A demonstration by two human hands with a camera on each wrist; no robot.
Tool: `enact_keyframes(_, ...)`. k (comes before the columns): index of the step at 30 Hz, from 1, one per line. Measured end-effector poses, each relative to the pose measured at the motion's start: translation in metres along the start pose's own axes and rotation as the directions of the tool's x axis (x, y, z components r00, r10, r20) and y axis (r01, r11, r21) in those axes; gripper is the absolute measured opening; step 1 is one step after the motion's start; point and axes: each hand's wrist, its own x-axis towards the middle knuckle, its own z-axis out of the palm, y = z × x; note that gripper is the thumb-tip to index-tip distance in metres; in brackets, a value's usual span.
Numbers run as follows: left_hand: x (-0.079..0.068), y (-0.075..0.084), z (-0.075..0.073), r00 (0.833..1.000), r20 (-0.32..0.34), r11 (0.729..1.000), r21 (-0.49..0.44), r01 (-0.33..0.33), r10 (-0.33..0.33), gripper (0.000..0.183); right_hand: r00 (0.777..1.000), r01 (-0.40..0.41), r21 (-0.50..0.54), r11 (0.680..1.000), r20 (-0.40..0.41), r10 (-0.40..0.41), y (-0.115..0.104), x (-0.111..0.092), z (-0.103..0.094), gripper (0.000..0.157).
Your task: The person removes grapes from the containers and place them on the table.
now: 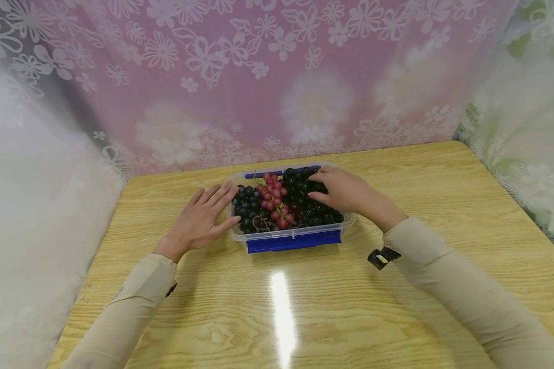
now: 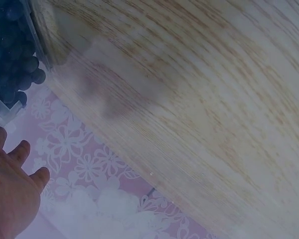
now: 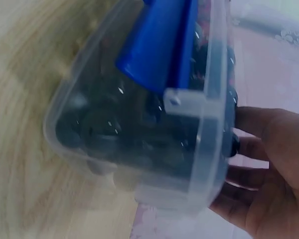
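A clear plastic container point(image 1: 293, 234) with blue latches holds bunches of grapes. Dark blue grapes point(image 1: 246, 205) lie at its left, red grapes point(image 1: 272, 195) down the middle and black grapes point(image 1: 307, 207) at the right. My left hand point(image 1: 203, 218) is spread at the left rim, fingers straight, palm down. In the left wrist view its fingertips point(image 2: 22, 149) show just below the container's corner. My right hand point(image 1: 343, 189) arches over the right end, thumb and fingers curved about the black grapes. The right wrist view shows those fingers point(image 3: 249, 147) behind the rim, their tips partly hidden.
The container stands on a wood-grain table point(image 1: 221, 318) near its far edge. A pink flowered curtain point(image 1: 258, 102) hangs right behind that edge. Pale cloth point(image 1: 32, 215) hangs along the left side, and leaf-patterned cloth point(image 1: 535, 154) along the right.
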Motion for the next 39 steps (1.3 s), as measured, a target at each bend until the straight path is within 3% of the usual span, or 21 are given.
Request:
enact_keyframes(6, 0.000, 0.000, 0.000, 1.000, -0.013, 1.000, -0.004, -0.009, 0.009, 0.071, 0.994, 0.074, 0.039, 0.996, 0.075, -0.077, 0.013, 0.002, -0.012, 0.047)
enact_keyframes(17, 0.000, 0.000, 0.000, 1.000, -0.024, 1.000, -0.015, -0.009, 0.008, 0.071, 0.977, 0.150, -0.021, 0.989, 0.154, -0.145, 0.023, 0.008, -0.029, 0.046)
enact_keyframes(26, -0.001, 0.000, 0.001, 1.000, -0.021, 1.000, -0.025, 0.000, 0.000, 0.072, 0.974, 0.087, -0.041, 0.995, 0.215, -0.077, 0.021, 0.017, -0.025, 0.049)
enact_keyframes(39, -0.001, 0.000, 0.003, 1.000, -0.027, 1.000, -0.028, -0.003, 0.002, 0.071, 0.981, 0.060, -0.041, 0.997, 0.189, -0.051, 0.022, 0.027, -0.024, 0.034)
